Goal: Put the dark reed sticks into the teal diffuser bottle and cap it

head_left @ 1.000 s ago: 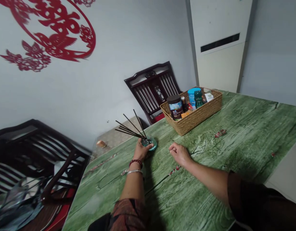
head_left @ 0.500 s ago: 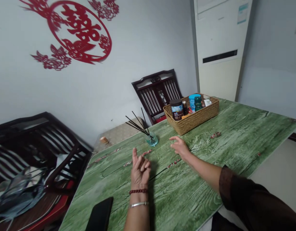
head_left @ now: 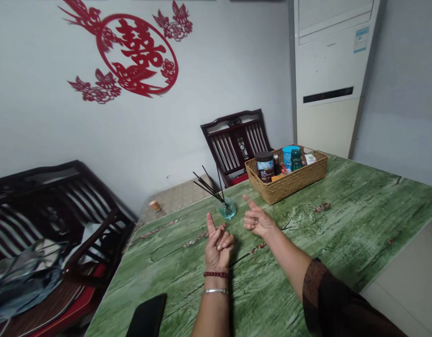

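My left hand [head_left: 219, 245] is raised over the green wood-patterned table [head_left: 356, 206], palm turned up. Its index finger points away from me while the other fingers fold into the palm, with nothing in them. A dark red bead bracelet [head_left: 216, 274] and a silver bangle [head_left: 216, 291] circle that wrist. To its right, my right hand [head_left: 259, 221] also points with the index finger, the rest curled in and holding nothing visible. Just beyond both hands stands a reed diffuser [head_left: 227, 209] in blue-green glass with dark sticks. The right hand is also near a woven basket [head_left: 289, 186].
The basket holds a brown-lidded jar [head_left: 265, 167], a blue container [head_left: 289, 154] and a green bottle [head_left: 296, 160]. A black phone [head_left: 147, 316] lies at the near left. Dark wooden chairs [head_left: 242, 140] stand along the wall, with a bag [head_left: 29, 278] on the left one.
My right hand has curled its fingers into a pointing shape, index stretched forward. My left hand keeps its pointing shape and sits closer to the right hand. The view has shifted slightly.
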Motion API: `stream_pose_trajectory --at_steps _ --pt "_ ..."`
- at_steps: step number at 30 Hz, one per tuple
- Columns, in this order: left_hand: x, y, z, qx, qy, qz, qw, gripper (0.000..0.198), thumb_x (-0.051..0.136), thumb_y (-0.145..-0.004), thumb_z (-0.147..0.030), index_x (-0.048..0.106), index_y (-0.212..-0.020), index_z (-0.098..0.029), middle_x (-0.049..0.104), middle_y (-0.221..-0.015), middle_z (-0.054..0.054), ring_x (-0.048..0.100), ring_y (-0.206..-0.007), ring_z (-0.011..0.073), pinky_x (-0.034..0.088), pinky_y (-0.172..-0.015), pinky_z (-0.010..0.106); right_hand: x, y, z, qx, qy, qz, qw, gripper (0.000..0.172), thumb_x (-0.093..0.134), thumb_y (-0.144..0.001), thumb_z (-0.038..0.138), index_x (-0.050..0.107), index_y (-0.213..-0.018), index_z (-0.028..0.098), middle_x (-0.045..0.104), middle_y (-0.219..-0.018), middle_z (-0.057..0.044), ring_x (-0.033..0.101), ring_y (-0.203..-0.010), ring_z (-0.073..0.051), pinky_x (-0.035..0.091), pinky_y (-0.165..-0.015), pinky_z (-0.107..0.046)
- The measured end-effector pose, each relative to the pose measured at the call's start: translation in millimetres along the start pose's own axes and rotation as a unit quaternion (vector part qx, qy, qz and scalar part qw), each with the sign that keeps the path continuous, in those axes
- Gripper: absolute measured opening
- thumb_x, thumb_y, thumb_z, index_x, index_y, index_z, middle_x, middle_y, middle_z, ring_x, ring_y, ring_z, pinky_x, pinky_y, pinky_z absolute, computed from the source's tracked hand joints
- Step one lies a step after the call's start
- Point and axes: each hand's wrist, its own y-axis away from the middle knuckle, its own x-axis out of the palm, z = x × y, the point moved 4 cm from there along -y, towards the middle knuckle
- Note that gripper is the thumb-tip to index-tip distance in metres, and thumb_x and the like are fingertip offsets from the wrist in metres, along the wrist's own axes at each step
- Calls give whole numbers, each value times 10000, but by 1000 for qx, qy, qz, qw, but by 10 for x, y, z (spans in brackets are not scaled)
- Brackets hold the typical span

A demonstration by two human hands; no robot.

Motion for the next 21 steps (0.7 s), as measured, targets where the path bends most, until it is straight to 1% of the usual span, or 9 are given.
stream_pose_trajectory --at_steps 4,10,12,13,14,15,16,18,21 --pt "-99 17 59 -9 3 -18 1000 697 596 -859 -26 482 -1414 -432 469 -637 -98 351 -396 -5 349 -435 71 -311 81 -206 41 -10 -41 998 703 742 -644 149 518 -1286 323 118 -478 167 52 -440 -60 103 -461 -193" --pt "-145 53 39 -3 -18 -37 999 645 620 -858 -50 521 -1377 -420 405 -596 -102 324 -390 7 339 -433 79 -304 77 -177 46 -22 -32 998 697 752 -636 151 539 -1279 315 136 -471 166 46 -445 -61 86 -468 -200" --pt "-210 -11 -26 15 -65 -61 996 528 661 -872 -142 557 -1329 -384 358 -565 -104 328 -400 20 364 -457 97 -306 60 -184 45 -30 -34 998 686 761 -634 158 547 -1269 303 148 -467 169 52 -441 -61 94 -469 -200" --pt "-255 -72 -68 24 -125 -86 988 461 676 -881 -215 565 -1302 -367 358 -564 -104 355 -418 28 397 -487 116 -315 49 -189 41 -35 -41 998 673 766 -636 168 552 -1261 294 163 -465 169 63 -438 -61 105 -469 -200" --pt "-302 -151 -112 31 -198 -114 973 420 689 -880 -294 564 -1277 -349 387 -578 -99 404 -449 39 440 -530 145 -329 36 -193 35 -40 -52 997 651 771 -641 184 557 -1248 284 187 -466 168 81 -434 -60 121 -471 -200" --pt "-350 -248 -157 31 -297 -149 943 433 705 -865 -360 548 -1268 -338 455 -627 -85 476 -506 56 488 -590 189 -348 23 -197 26 -44 -68 996 621 772 -648 201 563 -1229 273 217 -471 165 105 -430 -59 140 -474 -201" --pt "-389 -360 -202 32 -410 -180 893 514 721 -840 -412 501 -1297 -330 554 -739 -54 572 -610 84 535 -669 250 -369 10 -201 16 -46 -87 995 587 771 -657 217 568 -1206 264 251 -479 161 135 -426 -57 162 -479 -201" --pt "-435 -625 -235 31 -475 -194 858 749 819 -725 -410 433 -1356 -292 637 -1031 50 664 -881 172 552 -796 348 -413 -18 -212 1 -43 -121 992 537 763 -670 238 569 -1170 254 320 -508 150 201 -425 -54 211 -496 -204" --pt "-457 -1008 -219 44 -543 -184 818 963 902 -560 -327 403 -1377 -230 562 -1306 151 571 -1220 275 486 -977 437 -469 -69 -225 -16 -10 -159 987 548 767 -662 286 558 -1167 252 389 -549 137 293 -441 -57 294 -531 -217"
